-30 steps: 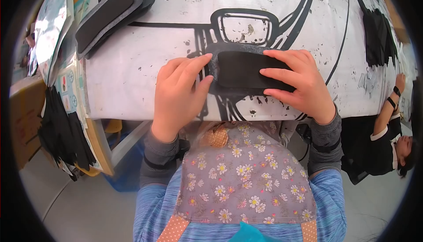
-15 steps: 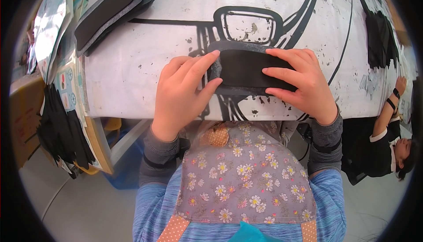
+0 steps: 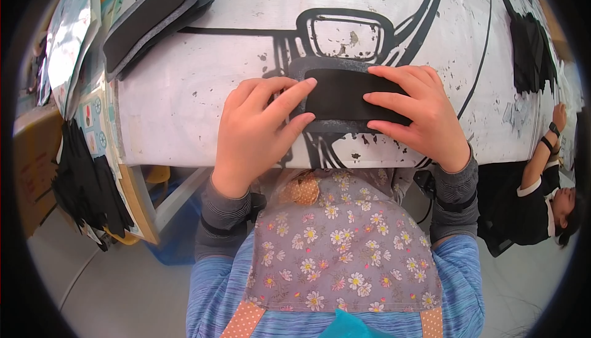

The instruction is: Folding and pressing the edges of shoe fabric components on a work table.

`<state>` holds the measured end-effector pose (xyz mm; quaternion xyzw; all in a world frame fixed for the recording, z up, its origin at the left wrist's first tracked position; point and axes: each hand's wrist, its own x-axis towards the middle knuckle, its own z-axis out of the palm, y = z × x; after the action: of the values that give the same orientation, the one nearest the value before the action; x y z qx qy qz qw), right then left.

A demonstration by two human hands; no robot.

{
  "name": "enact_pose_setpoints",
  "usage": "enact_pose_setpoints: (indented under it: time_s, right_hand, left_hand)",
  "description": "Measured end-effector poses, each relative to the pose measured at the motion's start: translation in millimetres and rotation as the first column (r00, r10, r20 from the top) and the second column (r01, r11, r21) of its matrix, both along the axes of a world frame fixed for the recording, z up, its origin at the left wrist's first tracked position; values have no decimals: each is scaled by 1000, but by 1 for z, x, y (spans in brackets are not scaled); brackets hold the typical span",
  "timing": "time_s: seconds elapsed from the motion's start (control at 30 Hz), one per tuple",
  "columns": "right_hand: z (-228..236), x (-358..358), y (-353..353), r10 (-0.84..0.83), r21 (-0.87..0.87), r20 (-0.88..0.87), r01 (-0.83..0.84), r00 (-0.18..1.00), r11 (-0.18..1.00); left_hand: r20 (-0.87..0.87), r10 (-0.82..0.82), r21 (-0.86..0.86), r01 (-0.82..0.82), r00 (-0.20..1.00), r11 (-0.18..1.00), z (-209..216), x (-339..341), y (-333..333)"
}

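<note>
A dark grey pad (image 3: 335,63) with rounded corners lies flat at the table's front edge. On top of it rests a smaller smooth black piece (image 3: 341,96). The fingertips of my left hand (image 3: 261,119) touch the black piece's left end, index finger and thumb apart. Spread over its right end is my right hand (image 3: 425,113), with thumb and fingers apart on the surface. My right hand hides the right ends of both layers.
Similar layered dark pads (image 3: 154,21) are piled at the table's far left. Black strips (image 3: 86,178) hang off the left side, and more black strips (image 3: 530,55) lie at the far right. A co-worker (image 3: 535,190) sits at the right. Black line drawings mark the white tabletop (image 3: 166,116).
My left fingertips have shifted slightly right, further onto the black piece's left end. The right hand stays spread on the other end with barely any movement.
</note>
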<state>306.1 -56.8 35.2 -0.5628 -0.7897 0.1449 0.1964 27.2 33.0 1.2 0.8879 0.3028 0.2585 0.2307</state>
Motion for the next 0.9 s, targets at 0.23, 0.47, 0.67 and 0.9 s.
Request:
enact_pose_setpoints:
  time_s: [0.23,0.47,0.67,0.9]
  right_hand:
    - [4,14,-6,-12,-63,-52,9,999,998]
    - [-11,47,-33,-127,-99,-333,99,934,990]
    - [-17,53,-41,-166,-91,-335,143,928,985]
    - [-25,57,-43,-142,-58,-301,131,943,990]
  left_hand:
    - [-82,31,-23,-33,996,999,2,8,0]
    - [-125,39,-30,-43,991,999,3,5,-2]
    - [-114,19,-21,-21,993,1000,-1,8,-3]
    - [-125,30,-32,-35,992,999,-2,9,-4]
